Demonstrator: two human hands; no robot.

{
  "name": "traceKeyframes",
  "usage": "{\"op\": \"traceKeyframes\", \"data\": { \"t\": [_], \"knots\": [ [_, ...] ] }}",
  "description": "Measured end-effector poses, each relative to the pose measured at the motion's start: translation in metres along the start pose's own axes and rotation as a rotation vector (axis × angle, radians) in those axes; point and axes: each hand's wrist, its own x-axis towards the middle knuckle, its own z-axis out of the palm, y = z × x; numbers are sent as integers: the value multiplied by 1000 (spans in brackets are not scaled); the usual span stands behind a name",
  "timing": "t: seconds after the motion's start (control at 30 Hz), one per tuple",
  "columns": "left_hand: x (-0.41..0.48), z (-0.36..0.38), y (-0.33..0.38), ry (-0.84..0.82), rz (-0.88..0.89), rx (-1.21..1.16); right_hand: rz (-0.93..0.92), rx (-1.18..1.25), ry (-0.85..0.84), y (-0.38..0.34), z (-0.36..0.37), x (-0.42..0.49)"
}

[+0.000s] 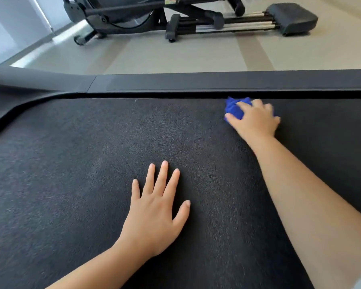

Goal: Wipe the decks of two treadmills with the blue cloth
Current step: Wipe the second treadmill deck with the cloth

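A wide black treadmill deck [92,163] fills most of the view. My right hand [255,119] reaches to its far side and grips a bunched blue cloth [234,109], which lies against the belt just short of the far side rail [217,82]. Most of the cloth is hidden under my fingers. My left hand [156,211] lies flat on the belt near the middle, fingers spread and straight, holding nothing.
Beyond the rail is a pale grey floor [175,57]. An elliptical machine [154,15] with black pedals and silver rails stands on it at the back. A grey moulded cover [19,80] curves along the treadmill's left end.
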Motion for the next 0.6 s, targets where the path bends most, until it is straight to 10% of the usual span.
{"op": "traceKeyframes", "data": {
  "t": [0.17, 0.37, 0.6],
  "knots": [
    [-1, 2, -1, 26, 14, 61, 202, -9, 15, -37, 10, 13],
    [-1, 10, -5, 129, 44, 76, -315, 75, -102, -145, 35, -15],
    [-2, 9, -6, 137, 59, 81, -167, 69, 12, -71, 23, 14]
  ]
}}
